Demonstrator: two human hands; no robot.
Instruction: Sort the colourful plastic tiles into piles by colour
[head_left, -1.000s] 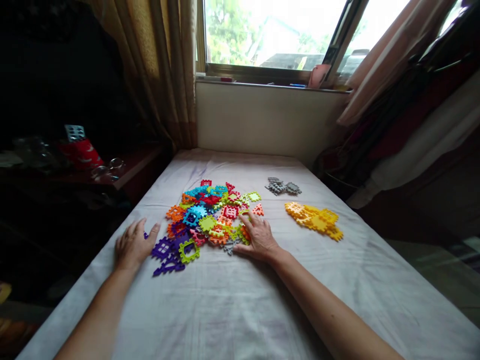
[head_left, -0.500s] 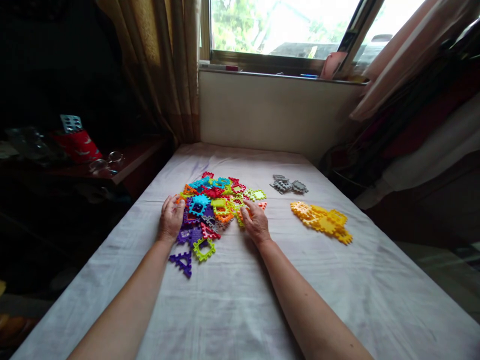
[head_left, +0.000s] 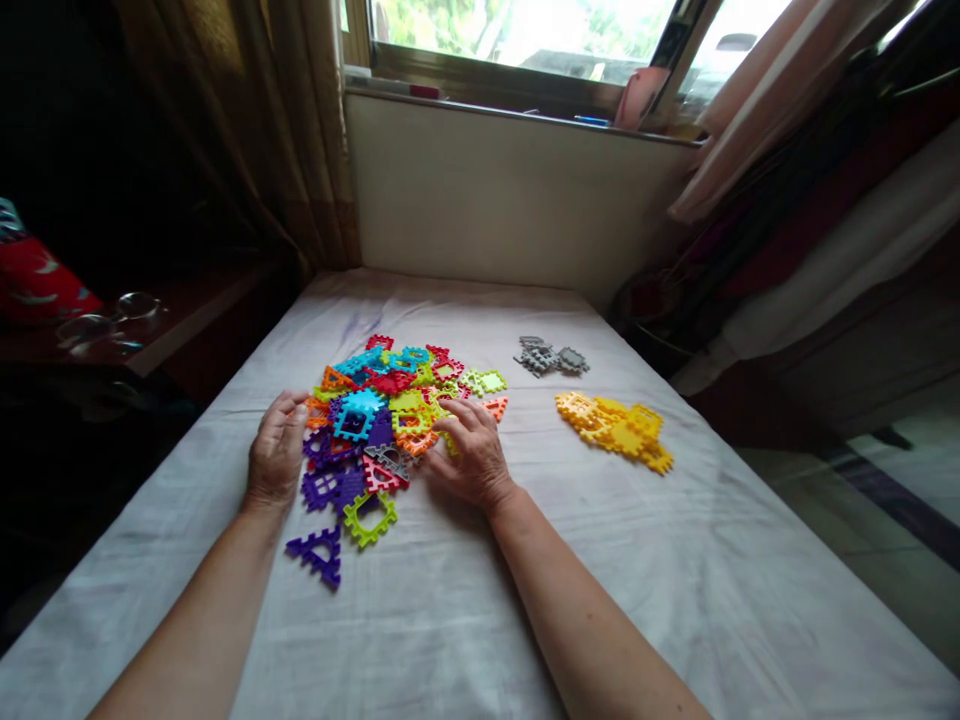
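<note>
A mixed pile of toothed plastic building tiles in purple, blue, red, orange, green and grey lies on the sheet; a blue tile (head_left: 358,412) is on top. My left hand (head_left: 277,452) rests at the pile's left edge, close to an orange tile (head_left: 316,413), fingers loosely stretched and holding nothing visible. Over the pile's right side is my right hand (head_left: 474,455), its fingers spread and bent down, near a grey triangular tile (head_left: 391,460). Its fingertips partly cover the tiles beneath. A purple triangular tile (head_left: 321,553) and a lime-green frame tile (head_left: 370,520) lie at the near edge.
Yellow tiles (head_left: 619,428) form a group on the right, with grey tiles (head_left: 551,357) behind them. A pale sheet (head_left: 420,640) covers the surface. Eyeglasses (head_left: 112,320) and a red patterned container (head_left: 37,285) stand on a side table at left. Clothes (head_left: 810,260) hang at right.
The view has shifted, so the tiles appear further left. My right hand has moved over the pile toward the grey triangular tile, and my left hand has drawn slightly away from the pile.
</note>
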